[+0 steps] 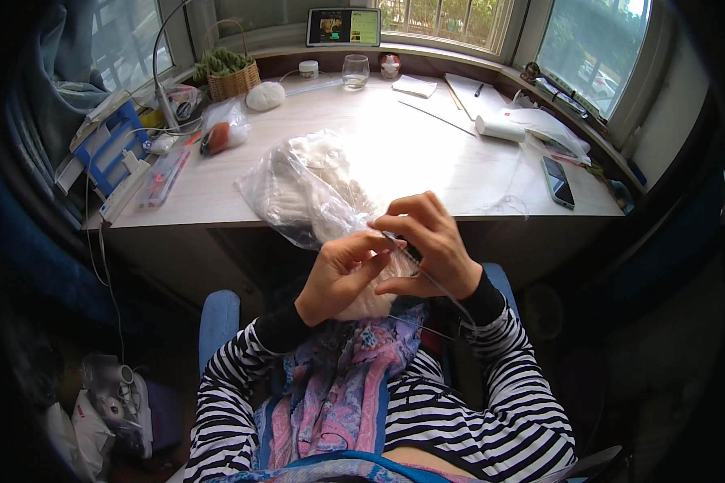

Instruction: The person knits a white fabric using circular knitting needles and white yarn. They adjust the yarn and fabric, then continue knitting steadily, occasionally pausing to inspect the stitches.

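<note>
My left hand [347, 275] pinches the edge of white knitting [365, 305] between thumb and fingertips, above my lap. A thin knitting needle or cable [406, 256] runs from these fingertips past the other palm towards the wrist. Over the same work, my right hand [432, 247] has its fingertips close to the left ones, its thumb spread apart below. Whether it grips anything is hidden. Below the knitting, another thin needle [423, 327] sticks out to the right. A clear plastic bag [278, 187] with white knitted fabric [323, 160] in it lies at the desk's front edge.
On the desk [217, 202] are a phone [557, 181], a long needle [436, 118], a white cylinder [500, 128], a glass [355, 72], a yarn ball [266, 95] and a clear case [164, 176]. A tablet [343, 28] stands behind. Chair armrests [219, 323] flank me.
</note>
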The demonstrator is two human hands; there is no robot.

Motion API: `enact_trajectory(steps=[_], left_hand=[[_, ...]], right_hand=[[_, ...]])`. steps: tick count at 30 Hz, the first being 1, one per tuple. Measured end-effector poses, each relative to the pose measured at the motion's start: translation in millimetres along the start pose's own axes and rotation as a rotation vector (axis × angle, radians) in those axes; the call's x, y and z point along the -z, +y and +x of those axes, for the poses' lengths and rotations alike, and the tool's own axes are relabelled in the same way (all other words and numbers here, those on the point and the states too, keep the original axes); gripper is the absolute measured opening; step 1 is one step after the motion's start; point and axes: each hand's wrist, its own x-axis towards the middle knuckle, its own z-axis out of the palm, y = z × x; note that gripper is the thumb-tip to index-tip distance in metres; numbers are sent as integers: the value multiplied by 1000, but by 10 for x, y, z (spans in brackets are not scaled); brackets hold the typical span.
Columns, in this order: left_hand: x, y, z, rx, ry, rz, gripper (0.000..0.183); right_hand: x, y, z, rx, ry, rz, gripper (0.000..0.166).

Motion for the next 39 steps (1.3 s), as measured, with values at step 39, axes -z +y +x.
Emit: enact_trajectory(steps=[39], left_hand=[[133,180,18,132,94,-419,22]], right_hand=[[229,36,-120,-28,258,-20,31]])
